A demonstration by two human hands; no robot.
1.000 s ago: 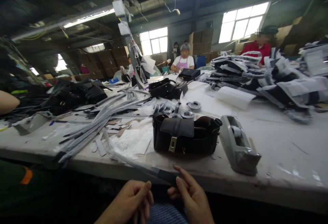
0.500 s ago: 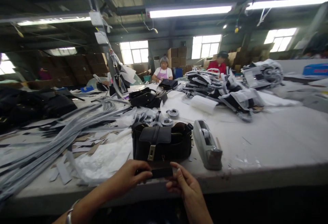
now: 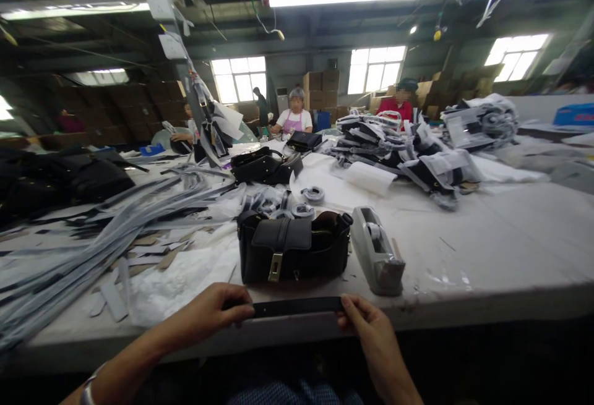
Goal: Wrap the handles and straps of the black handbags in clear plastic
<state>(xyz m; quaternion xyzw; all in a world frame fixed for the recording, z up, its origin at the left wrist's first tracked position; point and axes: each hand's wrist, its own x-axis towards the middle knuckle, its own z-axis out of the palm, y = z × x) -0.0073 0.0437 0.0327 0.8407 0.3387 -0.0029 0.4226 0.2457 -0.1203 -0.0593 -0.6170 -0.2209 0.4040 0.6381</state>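
A black strap (image 3: 297, 306) is stretched level between my two hands, just over the table's front edge. My left hand (image 3: 227, 307) pinches its left end, and my right hand (image 3: 364, 317) grips the right end between thumb and fingers. Right behind the strap stands a black handbag (image 3: 290, 260), its flap hanging down the front with a gold-coloured clasp. A grey tape dispenser (image 3: 378, 253) sits close to the bag's right side.
Plastic-wrapped strips (image 3: 125, 238) and white wrapping (image 3: 185, 275) lie to the left. Rolled straps (image 3: 304, 209) and another black bag (image 3: 266, 165) are behind the handbag. Wrapped pieces (image 3: 371, 139) pile up farther back. Co-workers sit across the table (image 3: 501, 238).
My hands have moved apart, the right one to the right and the left one to the left, so a longer stretch of the strap shows between them.
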